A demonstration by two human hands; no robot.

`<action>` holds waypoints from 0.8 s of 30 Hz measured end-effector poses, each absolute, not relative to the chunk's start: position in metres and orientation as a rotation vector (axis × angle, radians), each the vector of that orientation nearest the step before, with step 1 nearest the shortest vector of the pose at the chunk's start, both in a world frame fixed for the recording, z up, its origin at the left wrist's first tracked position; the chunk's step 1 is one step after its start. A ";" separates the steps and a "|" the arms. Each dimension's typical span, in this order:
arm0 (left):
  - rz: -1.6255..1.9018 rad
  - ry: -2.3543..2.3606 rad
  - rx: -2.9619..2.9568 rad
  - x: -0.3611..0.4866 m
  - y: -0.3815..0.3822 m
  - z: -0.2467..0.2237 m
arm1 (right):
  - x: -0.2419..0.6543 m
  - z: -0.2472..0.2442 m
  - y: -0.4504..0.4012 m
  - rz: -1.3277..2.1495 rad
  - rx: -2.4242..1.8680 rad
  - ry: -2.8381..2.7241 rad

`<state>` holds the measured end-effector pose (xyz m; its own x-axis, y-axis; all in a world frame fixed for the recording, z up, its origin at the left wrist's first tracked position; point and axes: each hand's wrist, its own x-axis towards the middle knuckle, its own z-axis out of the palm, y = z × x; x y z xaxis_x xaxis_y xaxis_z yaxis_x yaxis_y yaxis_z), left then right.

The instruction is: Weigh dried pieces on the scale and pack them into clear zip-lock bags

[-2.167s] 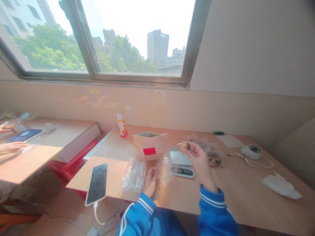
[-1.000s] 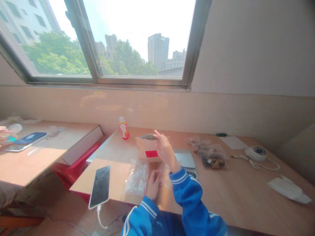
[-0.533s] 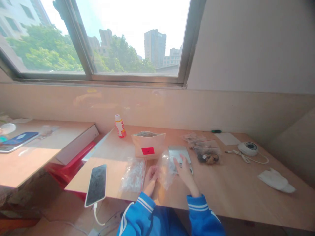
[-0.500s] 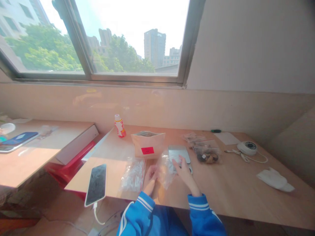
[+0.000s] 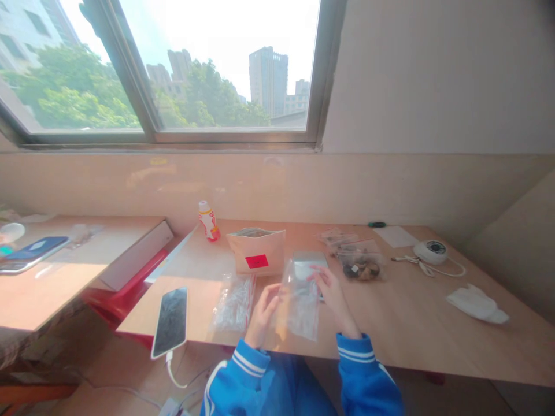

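A clear zip bag [image 5: 302, 309] hangs between my two hands above the front part of the table. My left hand [image 5: 264, 309] pinches its left edge, and my right hand [image 5: 328, 289] holds its upper right side with closed fingers. Behind the bag lies a flat silver scale-like device [image 5: 309, 263], partly hidden by the bag and my right hand. An open kraft paper pouch [image 5: 260, 248] with a red label stands just beyond my left hand. Left of that hand rests another clear bag [image 5: 234, 303] with clear plastic inside.
Several filled zip bags [image 5: 362, 263] lie right of the silver device. Farther right are a white dome camera [image 5: 431, 252] with its cable and a white cloth-like item [image 5: 477, 303]. A plugged-in phone [image 5: 170, 322] is at the left edge; a bottle [image 5: 208, 222] stands behind.
The clear bag has been lifted and now hangs upright and flatter between my hands. My left hand has risen slightly. The whole view has shifted a little.
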<state>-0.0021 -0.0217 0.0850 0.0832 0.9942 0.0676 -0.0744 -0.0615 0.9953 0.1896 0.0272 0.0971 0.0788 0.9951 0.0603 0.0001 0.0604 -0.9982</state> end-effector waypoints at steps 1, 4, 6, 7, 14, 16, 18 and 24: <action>1.242 1.092 1.231 -0.001 -0.021 0.090 | 0.186 0.097 0.027 1.142 -1.186 -1.219; 1.261 1.198 1.180 -0.002 -0.017 0.094 | 0.176 0.097 0.025 1.221 -1.107 -1.335; 1.287 1.271 1.155 -0.007 -0.014 0.091 | 0.171 0.099 0.023 1.270 -1.044 -1.405; 1.314 1.316 1.142 -0.011 -0.013 0.090 | 0.168 0.101 0.022 1.304 -1.024 -1.436; 1.327 1.450 1.040 -0.048 -0.011 0.103 | 0.164 0.101 0.024 1.183 -1.069 -1.578; 1.371 1.513 0.995 -0.066 -0.010 0.103 | 0.184 0.088 0.039 0.909 -1.215 -1.610; 1.426 1.624 0.950 -0.087 -0.006 0.097 | 0.215 0.071 0.058 0.517 -1.376 -1.584; 1.391 2.029 0.904 -0.114 0.009 0.074 | 0.306 0.018 0.094 -0.139 -1.916 -1.388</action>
<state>-0.1136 0.0092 0.0735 -0.6455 0.7626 -0.0433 0.2344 0.2517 0.9390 0.3057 0.0943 0.0182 0.4055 0.7719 0.4896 0.8536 -0.1280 -0.5050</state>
